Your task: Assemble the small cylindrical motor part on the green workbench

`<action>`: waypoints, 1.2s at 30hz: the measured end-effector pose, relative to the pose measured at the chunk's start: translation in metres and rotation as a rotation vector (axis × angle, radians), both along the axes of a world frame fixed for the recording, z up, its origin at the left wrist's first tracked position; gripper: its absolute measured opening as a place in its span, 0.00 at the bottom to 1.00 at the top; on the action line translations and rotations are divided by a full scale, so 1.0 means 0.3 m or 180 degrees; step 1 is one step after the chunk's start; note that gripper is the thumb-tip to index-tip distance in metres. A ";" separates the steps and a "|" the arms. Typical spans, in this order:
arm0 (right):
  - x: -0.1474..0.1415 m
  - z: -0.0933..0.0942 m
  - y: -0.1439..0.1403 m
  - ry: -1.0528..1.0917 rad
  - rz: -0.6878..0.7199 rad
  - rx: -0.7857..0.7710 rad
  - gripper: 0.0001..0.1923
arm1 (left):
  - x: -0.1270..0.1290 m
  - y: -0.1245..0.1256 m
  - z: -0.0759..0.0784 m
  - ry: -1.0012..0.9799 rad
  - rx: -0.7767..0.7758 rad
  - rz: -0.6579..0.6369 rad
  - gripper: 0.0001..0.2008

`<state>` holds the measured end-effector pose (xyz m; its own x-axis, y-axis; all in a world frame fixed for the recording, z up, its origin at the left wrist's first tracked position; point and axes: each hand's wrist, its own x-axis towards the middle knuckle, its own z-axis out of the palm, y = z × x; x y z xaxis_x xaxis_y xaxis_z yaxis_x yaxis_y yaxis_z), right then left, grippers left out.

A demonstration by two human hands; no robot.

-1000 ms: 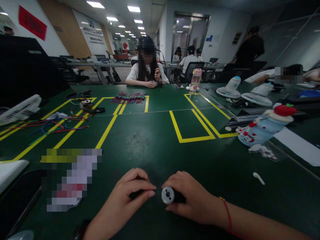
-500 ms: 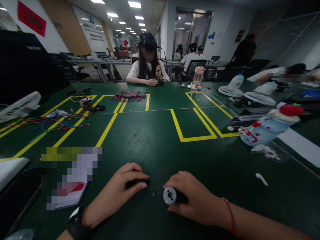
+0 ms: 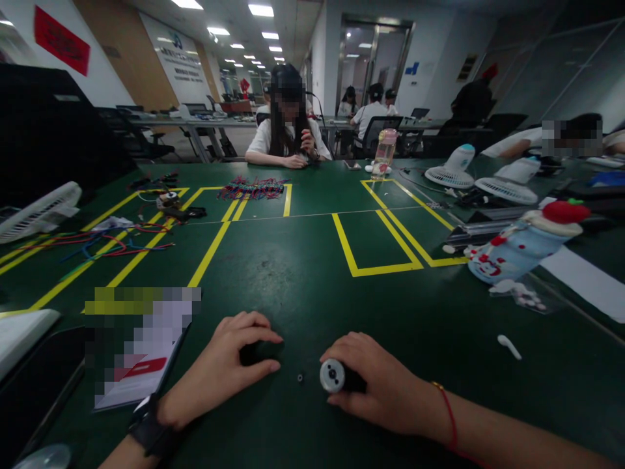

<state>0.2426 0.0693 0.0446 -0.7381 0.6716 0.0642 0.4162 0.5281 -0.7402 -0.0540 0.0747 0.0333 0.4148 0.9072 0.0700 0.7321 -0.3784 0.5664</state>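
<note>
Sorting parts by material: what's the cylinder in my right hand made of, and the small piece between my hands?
Cylinder: end face probably metal, silvery-grey with soft sheen; dark side too shadowed to tell. Small piece: dark, too small to judge.

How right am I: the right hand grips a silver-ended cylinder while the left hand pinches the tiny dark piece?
Not quite: the head view shows the tiny dark piece lying on the table, apart from the open left hand. The right hand does grip the silver-ended cylinder.
</note>
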 end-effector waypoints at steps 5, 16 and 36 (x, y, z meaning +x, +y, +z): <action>-0.006 -0.008 0.000 0.0033 -0.0052 0.0041 0.19 | 0.080 -0.043 0.021 0.0120 -0.0023 -0.0385 0.13; -0.023 -0.007 0.004 -0.0072 -0.0062 0.0119 0.17 | 0.189 -0.091 0.079 -0.0985 0.0091 -0.0013 0.05; -0.019 -0.006 0.000 -0.0129 0.0003 0.0142 0.18 | 0.159 -0.077 0.044 -0.0736 -0.0251 0.0317 0.10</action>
